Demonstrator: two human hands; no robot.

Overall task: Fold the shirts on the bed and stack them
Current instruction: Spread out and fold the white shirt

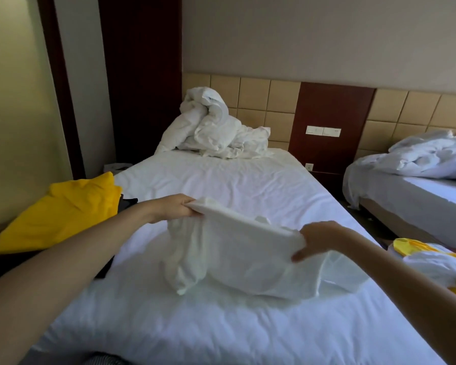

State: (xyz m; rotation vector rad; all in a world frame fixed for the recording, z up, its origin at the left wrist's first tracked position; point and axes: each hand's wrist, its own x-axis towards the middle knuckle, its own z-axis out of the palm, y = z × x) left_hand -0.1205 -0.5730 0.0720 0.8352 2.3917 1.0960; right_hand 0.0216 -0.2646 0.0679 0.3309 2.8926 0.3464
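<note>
A white shirt (237,256) hangs over the middle of the bed (221,180), its lower part bunched on the sheet. My left hand (175,206) pinches its upper left edge. My right hand (320,239) grips the upper right edge, so the top edge is stretched between both hands. A yellow shirt (61,212) lies on the bed's left side over a dark garment (128,204). At the right edge lies a white and yellow garment (432,262).
A crumpled white duvet (211,125) is heaped at the head of the bed against the tiled headboard. A second bed (411,191) with rumpled bedding stands to the right across a narrow gap. A wall runs along the left.
</note>
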